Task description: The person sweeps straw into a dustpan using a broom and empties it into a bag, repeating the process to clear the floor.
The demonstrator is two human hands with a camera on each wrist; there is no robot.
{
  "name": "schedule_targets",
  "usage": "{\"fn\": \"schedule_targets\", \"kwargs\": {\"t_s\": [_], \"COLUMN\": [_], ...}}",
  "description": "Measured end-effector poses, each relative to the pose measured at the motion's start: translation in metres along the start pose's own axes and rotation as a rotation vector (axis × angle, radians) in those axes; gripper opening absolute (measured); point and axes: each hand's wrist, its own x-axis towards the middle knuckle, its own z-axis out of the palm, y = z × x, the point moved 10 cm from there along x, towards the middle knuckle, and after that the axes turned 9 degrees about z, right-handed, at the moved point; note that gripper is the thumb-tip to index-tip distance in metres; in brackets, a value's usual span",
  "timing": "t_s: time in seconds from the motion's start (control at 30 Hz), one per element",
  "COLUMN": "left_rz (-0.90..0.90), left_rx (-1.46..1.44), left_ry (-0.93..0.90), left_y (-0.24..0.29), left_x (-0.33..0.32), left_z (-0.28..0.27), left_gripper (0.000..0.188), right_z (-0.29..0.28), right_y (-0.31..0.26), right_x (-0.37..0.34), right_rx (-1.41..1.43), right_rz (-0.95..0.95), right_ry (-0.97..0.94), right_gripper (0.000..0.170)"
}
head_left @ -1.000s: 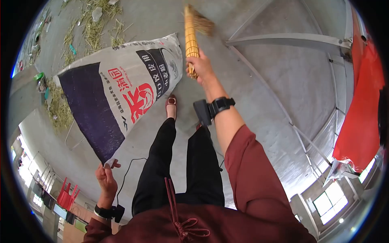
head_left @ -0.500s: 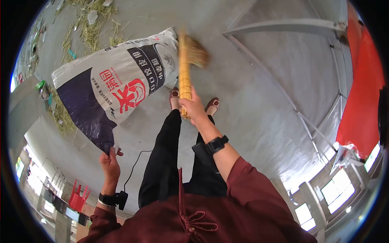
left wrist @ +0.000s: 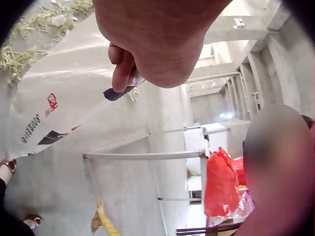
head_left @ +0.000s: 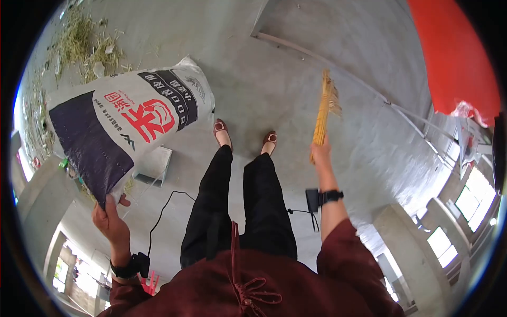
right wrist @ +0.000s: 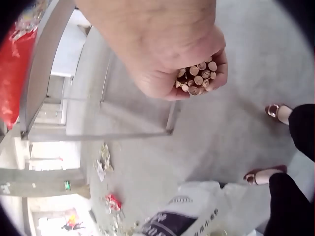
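Observation:
In the head view, my left hand (head_left: 112, 219) pinches the near corner of a big white woven sack (head_left: 140, 113) printed with red characters and a dark band. The sack hangs slanting away to the floor, left of my feet. Out to the right, my right hand (head_left: 322, 153) grips a yellow broom (head_left: 321, 119) by its bound handle, the bristles pointing away from me. The right wrist view shows the cut ends of the broom's stalks (right wrist: 198, 78) inside the curled fingers. In the left wrist view, a dark sack corner (left wrist: 115, 93) pokes out below the left fingers.
Loose straw and litter (head_left: 74, 45) cover the floor at the far left. A shallow metal box (head_left: 156, 165) lies beside the sack. A metal frame (head_left: 327, 61) and red sheeting (head_left: 457, 55) stand to the right. A black cable (head_left: 169, 203) trails by my left leg.
My right hand has drawn the broom back from the sack's far end and out to the right. The sack's held corner has moved left with my left hand.

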Motion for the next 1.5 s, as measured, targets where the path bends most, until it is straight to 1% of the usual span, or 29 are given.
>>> {"fn": "schedule_targets", "kwargs": {"t_s": [0.1,0.13,0.17,0.2,0.23,0.3,0.37,0.5,0.6,0.67,0.7,0.73,0.8,0.87,0.9,0.93,0.97,1.0,1.07,1.1,1.17,1.2,1.23,1.27,1.3,1.4,1.43,1.47,1.5], "left_rz": [0.046,0.073,0.199,0.228,0.172,0.126,0.140,0.193,0.225,0.239,0.243,0.242,0.351,0.513,0.588,0.662,0.773,0.880,0.844,0.849,0.773,0.773,0.628,0.485,0.489,0.879,0.682,0.484,0.407], "left_rx": [0.023,0.051,0.120,0.135,0.024,-0.138,-0.171,-0.202,-0.210,-0.257,-0.336,-0.417,-0.516,-0.473,-0.338,-0.198,-0.162,-0.126,-0.370,-0.380,-0.717,-0.723,-0.568,-0.412,-0.413,-0.532,-0.582,-0.627,-0.586], "left_ry": [-0.013,-0.038,-0.098,-0.093,-0.066,-0.044,-0.049,-0.082,-0.172,-0.233,-0.231,-0.238,-0.285,-0.276,-0.269,-0.262,-0.232,-0.200,-0.179,-0.179,-0.210,-0.211,-0.255,-0.298,-0.302,-0.411,-0.408,-0.400,-0.343], "left_y": [0.035,0.051,0.076,0.088,0.090,0.086,0.101,0.099,0.124,0.150,0.165,0.180,0.229,0.271,0.291,0.308,0.335,0.358,0.374,0.382,0.389,0.389,0.376,0.357,0.349,0.356,0.337,0.323,0.313], "left_x": [0.000,0.002,0.009,0.011,0.009,0.010,0.011,0.020,0.028,0.034,0.037,0.041,0.053,0.075,0.087,0.099,0.100,0.102,0.136,0.154,0.196,0.225,0.267,0.297,0.309,0.312,0.342,0.363,0.368], "left_z": [-0.005,-0.007,-0.003,-0.001,-0.003,-0.006,-0.002,0.002,0.024,0.067,0.092,0.118,0.186,0.240,0.265,0.287,0.305,0.326,0.356,0.370,0.385,0.392,0.408,0.418,0.413,0.386,0.384,0.384,0.375], "left_gripper": [0.030,0.030,0.029,0.029,0.028,0.028,0.027,0.029,0.029,0.029,0.030,0.031,0.033,0.032,0.031,0.031,0.032,0.034,0.037,0.037,0.035,0.035,0.036,0.038,0.038,0.040,0.044,0.048,0.052], "right_z": [0.028,0.053,0.080,0.102,0.114,0.134,0.120,0.071,0.022,-0.017,-0.030,-0.041,-0.075,-0.083,-0.091,-0.092,-0.102,-0.115,-0.136,-0.147,-0.179,-0.197,-0.217,-0.239,-0.260,-0.316,-0.328,-0.348,-0.350], "right_y": [0.007,0.009,-0.005,-0.013,-0.006,-0.001,0.025,0.083,0.136,0.182,0.199,0.221,0.248,0.265,0.272,0.284,0.297,0.303,0.304,0.304,0.306,0.317,0.324,0.320,0.308,0.248,0.231,0.224,0.224], "right_x": [0.040,0.052,0.052,0.030,-0.003,-0.045,-0.077,-0.140,-0.161,-0.157,-0.151,-0.144,-0.115,-0.101,-0.092,-0.088,-0.079,-0.068,-0.056,-0.042,-0.012,0.024,0.060,0.086,0.114,0.175,0.194,0.239,0.278], "right_rx": [0.079,-0.096,-0.264,-0.345,-0.432,-0.381,-0.269,-0.163,-0.106,-0.020,-0.011,-0.001,0.012,0.389,0.392,0.504,0.620,0.623,0.679,0.683,0.606,0.518,0.429,0.305,0.179,0.074,0.049,-0.133,-0.039], "right_rz": [0.007,-0.148,-0.306,-0.284,-0.254,-0.508,-0.464,-0.446,-0.318,-0.035,-0.009,0.045,0.117,0.185,0.194,0.254,0.307,0.312,0.329,0.326,0.255,0.122,-0.008,0.011,0.029,0.140,0.195,0.024,0.057], "right_ry": [-0.059,-0.002,0.063,-0.029,-0.123,-0.174,-0.277,-0.117,-0.060,-0.019,0.009,0.038,0.095,0.063,0.072,0.062,0.056,0.067,0.083,0.093,0.163,0.230,0.293,0.346,0.394,0.439,0.442,0.633,0.533], "right_gripper": [0.073,0.071,0.070,0.069,0.069,0.068,0.075,0.071,0.070,0.069,0.069,0.068,0.068,0.067,0.067,0.066,0.065,0.065,0.061,0.061,0.056,0.050,0.045,0.039,0.034,0.028,0.027,0.027,0.028]}}
